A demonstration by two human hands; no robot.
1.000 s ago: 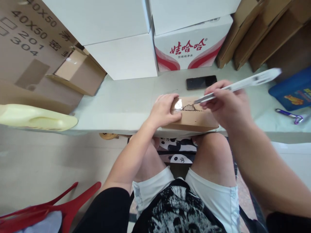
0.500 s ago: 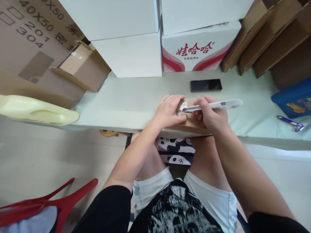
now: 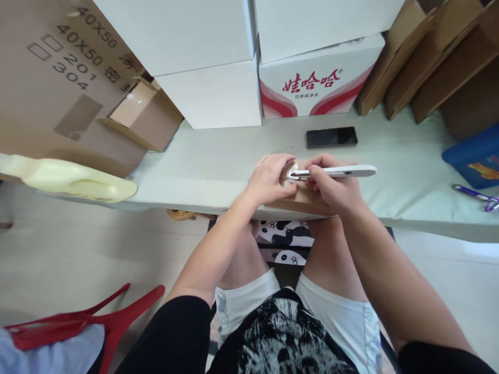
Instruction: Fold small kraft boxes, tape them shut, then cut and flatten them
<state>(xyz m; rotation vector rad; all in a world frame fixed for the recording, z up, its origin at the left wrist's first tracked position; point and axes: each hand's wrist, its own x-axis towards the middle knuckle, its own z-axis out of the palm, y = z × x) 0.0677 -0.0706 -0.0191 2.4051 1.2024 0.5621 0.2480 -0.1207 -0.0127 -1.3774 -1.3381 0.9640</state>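
Observation:
A small brown cardboard box [image 3: 307, 196] lies at the table's front edge, partly covered by both hands. My left hand [image 3: 271, 179] grips the box's left end, its fingers curved around a crumpled piece of clear tape [image 3: 292, 170]. In my right hand [image 3: 337, 186] is a white utility knife [image 3: 351, 171], held like a pen with its handle pointing right. The knife's tip meets the box top beside the tape, close to my left fingers. A dark line shows on the box top just below the knife.
A black phone [image 3: 331, 137] lies behind the hands. White cartons [image 3: 322, 78] and brown boxes [image 3: 146, 117] stand along the back. A pale yellow bottle [image 3: 81, 179] is at the left, a blue container [image 3: 475, 158] at the right. A red chair [image 3: 117, 317] stands on the floor.
The knife's handle has turned to show a broader white side, and my right hand has shifted slightly left. My left hand keeps its grip on the box. The view has moved a little.

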